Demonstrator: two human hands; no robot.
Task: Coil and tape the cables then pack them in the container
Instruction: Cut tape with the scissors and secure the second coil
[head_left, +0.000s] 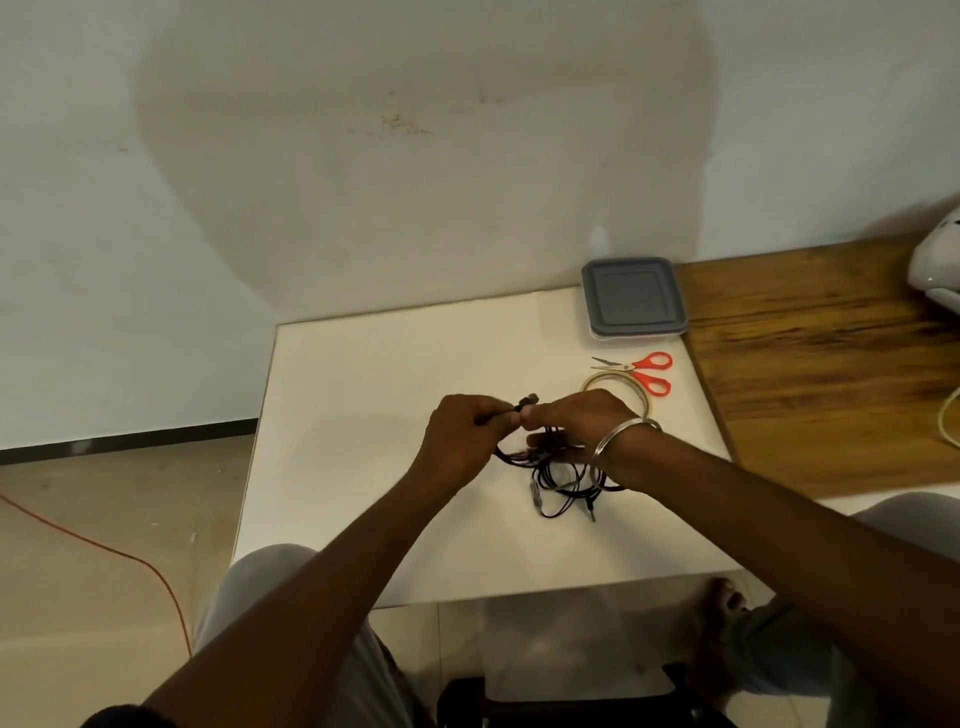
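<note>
- Our left hand (460, 434) is curled, its thumb and fingertips pinching a strand of the black cables (563, 486). A plug end pokes up just past that pinch.
- Our right hand (574, 423) sits just beside the left, thumbs almost touching, its fingers folded round several loops of the same bundle.
- The rest of the cables lies on the white table (363, 415), near of and below the right wrist, as a loose tangle with ends trailing towards us.
- The short stretch between the two hands runs left to right, so we judge the next wrap will draw slack up from the near side, which the right hand is closer to.
- The tape roll (645, 402) lies flat just beyond the right hand and partly hidden by it. The red-handled scissors (640, 371) lie just far of it.
- The container (632, 299), lid on, stands at the far right corner of the table, well apart from the hands.
- There is open tabletop to the left and near. On the right, the table edge and a wooden top (810, 364) are close, so a loop swung that way could catch the tape.
</note>
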